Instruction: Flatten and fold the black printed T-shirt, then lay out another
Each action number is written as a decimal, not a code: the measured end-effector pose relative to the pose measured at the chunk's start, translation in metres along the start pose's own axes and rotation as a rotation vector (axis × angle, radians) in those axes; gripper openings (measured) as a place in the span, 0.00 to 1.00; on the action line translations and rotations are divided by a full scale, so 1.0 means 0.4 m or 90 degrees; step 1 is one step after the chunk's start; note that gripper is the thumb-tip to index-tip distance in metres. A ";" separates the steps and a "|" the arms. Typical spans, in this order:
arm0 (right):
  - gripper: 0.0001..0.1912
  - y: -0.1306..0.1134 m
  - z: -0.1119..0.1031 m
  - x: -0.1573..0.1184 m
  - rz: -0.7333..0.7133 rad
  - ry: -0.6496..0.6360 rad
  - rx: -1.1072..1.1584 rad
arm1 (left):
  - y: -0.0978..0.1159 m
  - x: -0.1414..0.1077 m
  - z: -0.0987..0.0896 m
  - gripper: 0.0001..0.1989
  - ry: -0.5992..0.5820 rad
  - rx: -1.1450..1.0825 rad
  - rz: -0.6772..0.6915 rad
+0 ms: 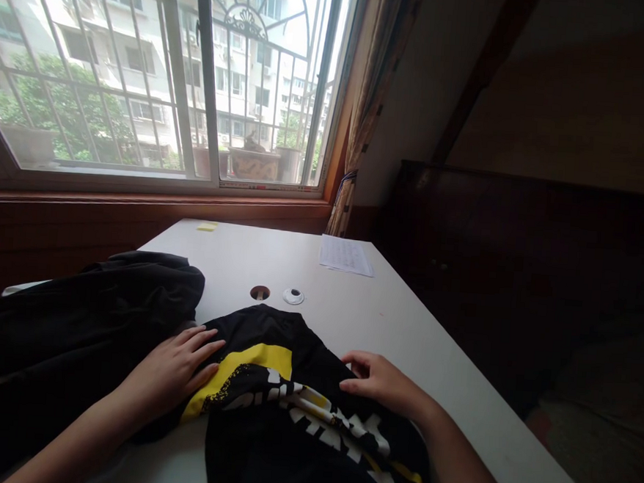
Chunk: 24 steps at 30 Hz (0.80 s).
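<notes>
A black shirt (pixel 263 451) with a yellow band and white lettering lies rumpled on the white table (pixel 421 322) in front of me. My left hand (pixel 184 361) rests on its left side, fingers stretched out over the cloth. At the shirt's right edge is my right hand (pixel 378 381), thumb and fingers parted with a gap between them. Whether the right fingertips press the fabric I cannot tell. To the left, a heap of black cloth (pixel 85 320) lies beside my left forearm, partly behind it.
Printed sheets (pixel 347 255) and a yellow sticky note (pixel 207 227) lie toward the table's far edge. A round cable hole (pixel 259 293) and its white cover (pixel 294 296) are beyond the shirt. Past the table are a barred window (pixel 243 103) and a tied curtain (pixel 356 148).
</notes>
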State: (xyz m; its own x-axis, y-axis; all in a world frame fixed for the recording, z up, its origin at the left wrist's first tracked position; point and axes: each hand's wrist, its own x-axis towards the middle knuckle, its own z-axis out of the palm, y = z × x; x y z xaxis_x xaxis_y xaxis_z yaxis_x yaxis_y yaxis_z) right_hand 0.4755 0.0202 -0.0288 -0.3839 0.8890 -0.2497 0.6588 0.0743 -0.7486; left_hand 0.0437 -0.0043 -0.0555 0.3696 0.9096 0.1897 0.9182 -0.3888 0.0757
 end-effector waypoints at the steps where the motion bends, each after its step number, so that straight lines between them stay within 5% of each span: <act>1: 0.20 0.002 -0.004 0.000 -0.009 0.021 0.001 | 0.000 0.000 0.000 0.23 -0.003 0.000 -0.001; 10: 0.19 0.030 -0.034 0.003 -0.073 0.171 0.215 | -0.004 -0.001 0.007 0.22 0.004 -0.006 -0.001; 14: 0.21 0.010 -0.046 -0.019 -0.062 0.112 0.295 | -0.004 0.001 0.007 0.23 -0.008 0.004 -0.002; 19: 0.23 0.008 -0.047 -0.033 0.034 -0.099 0.238 | -0.005 0.001 0.007 0.24 -0.013 0.013 -0.001; 24: 0.27 0.019 -0.013 -0.007 0.051 -0.079 0.155 | -0.005 -0.001 0.010 0.23 0.004 0.008 0.004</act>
State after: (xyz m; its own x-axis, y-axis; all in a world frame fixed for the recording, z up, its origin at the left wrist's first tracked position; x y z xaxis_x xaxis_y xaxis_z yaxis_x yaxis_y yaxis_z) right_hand 0.4850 0.0208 -0.0305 -0.4233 0.8244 -0.3757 0.5216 -0.1173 -0.8451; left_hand 0.0425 -0.0034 -0.0596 0.3740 0.9065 0.1960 0.9179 -0.3920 0.0617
